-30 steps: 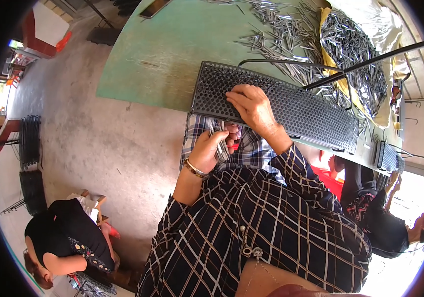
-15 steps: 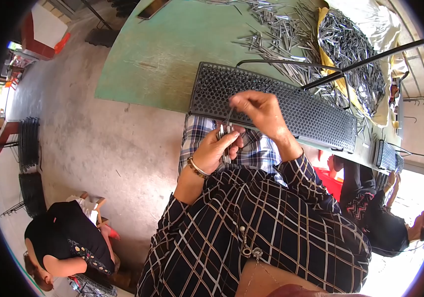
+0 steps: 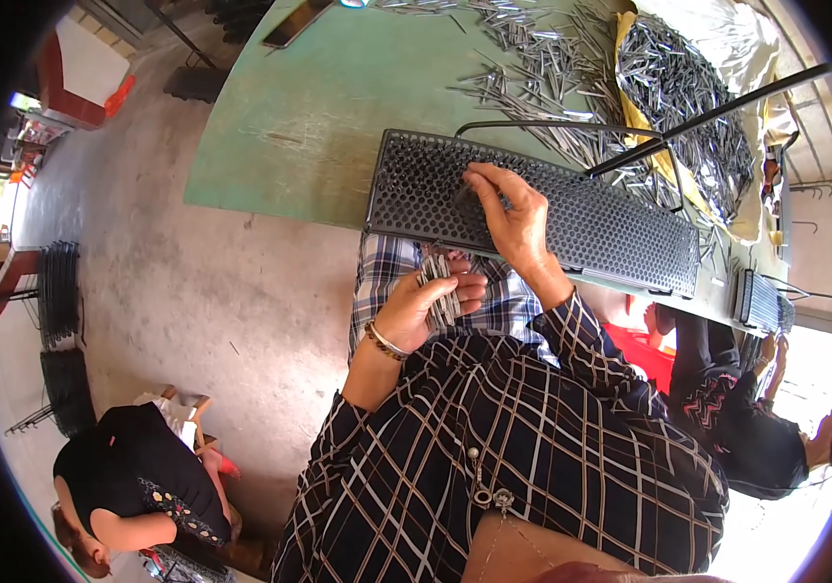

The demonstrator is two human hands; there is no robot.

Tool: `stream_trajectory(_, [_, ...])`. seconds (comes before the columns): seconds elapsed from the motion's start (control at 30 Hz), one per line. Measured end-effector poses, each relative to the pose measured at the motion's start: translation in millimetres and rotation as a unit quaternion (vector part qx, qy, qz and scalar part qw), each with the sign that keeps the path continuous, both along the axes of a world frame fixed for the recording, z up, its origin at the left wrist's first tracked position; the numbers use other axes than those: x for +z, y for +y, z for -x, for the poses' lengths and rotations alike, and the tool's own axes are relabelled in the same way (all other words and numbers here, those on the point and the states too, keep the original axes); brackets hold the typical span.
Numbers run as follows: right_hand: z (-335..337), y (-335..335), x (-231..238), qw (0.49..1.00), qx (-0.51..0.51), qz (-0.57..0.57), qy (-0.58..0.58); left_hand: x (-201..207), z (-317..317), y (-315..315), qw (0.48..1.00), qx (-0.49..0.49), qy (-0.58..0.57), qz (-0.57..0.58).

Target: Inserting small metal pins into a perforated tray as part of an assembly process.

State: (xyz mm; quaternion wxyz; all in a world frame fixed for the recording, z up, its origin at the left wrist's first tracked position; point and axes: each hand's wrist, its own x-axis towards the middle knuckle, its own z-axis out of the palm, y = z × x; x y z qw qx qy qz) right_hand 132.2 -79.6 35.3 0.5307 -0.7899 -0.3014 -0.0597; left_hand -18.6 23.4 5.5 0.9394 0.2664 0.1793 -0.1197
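My left hand (image 3: 408,309) is closed around a bundle of thin metal rods (image 3: 442,303), held low in front of the black rack. The thumb lies across the rods. Over the left part of a long black rack (image 3: 610,228) full of round holes, my right hand (image 3: 518,222) pinches with thumb and forefinger. A blurred dark rod (image 3: 463,198) shows just below those fingertips; whether its lower end sits in a hole cannot be made out. The rack lies along the table's near edge, partly over my lap, with a bent black wire frame (image 3: 552,126) behind it.
Loose metal rods (image 3: 552,58) spread over the green table (image 3: 290,126). An open yellow-edged sack (image 3: 683,78) of rods stands far right; a phone (image 3: 296,23) lies far left. Two people sit nearby, one (image 3: 139,481) lower left, one (image 3: 746,437) at right.
My right hand has moved up from beside the left hand's bundle to above the rack's holes. The left hand has dropped slightly, its rods now fanned more openly.
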Motion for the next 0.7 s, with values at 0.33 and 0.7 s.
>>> stream_trajectory(0.33, [1, -4, -1, 0.953, 0.051, 0.148, -0.261, 5, 3, 7, 0.998, -0.054, 0.020, 0.027])
stream_trajectory(0.7, [17, -10, 10, 0.974, 0.205, 0.090, 0.034, 13, 0, 5, 0.996, -0.018, 0.008, -0.085])
